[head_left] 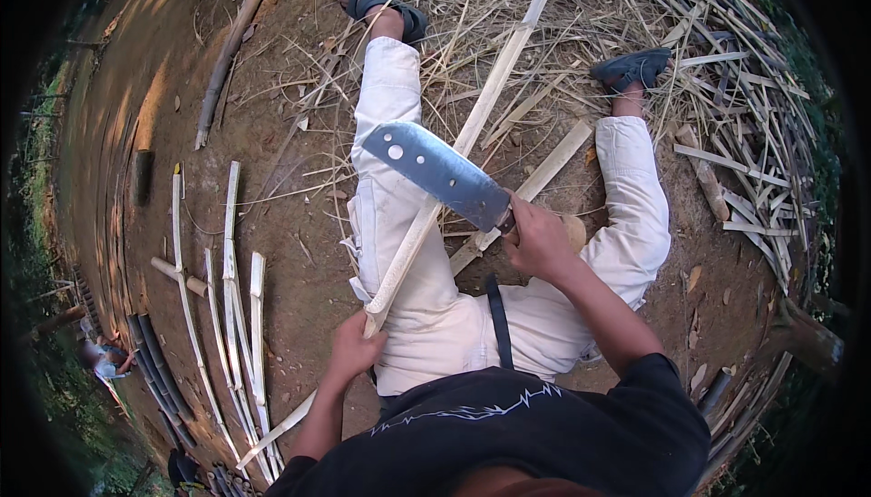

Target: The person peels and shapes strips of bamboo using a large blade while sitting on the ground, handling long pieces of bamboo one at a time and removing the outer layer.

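Observation:
A long pale split bamboo strip (405, 264) slants from my lap up between my legs to the far edge of the view. My left hand (356, 348) is closed round its near end, beside my left thigh. In my right hand (542, 239) is the handle of a wide cleaver (437, 176), its steel blade pierced with several round holes. The blade points to the left and crosses over the strip; whether its edge touches the strip I cannot tell. Beneath the cleaver's handle, a second flat bamboo piece (555, 163) lies on the ground between my legs.
Bamboo shavings (454, 34) litter the ground around my feet. A large heap of split strips (758, 152) lies on the right. Several pale strips (231, 288) stretch along the left, near dark poles (159, 375). Another person (109, 358) is at the far left.

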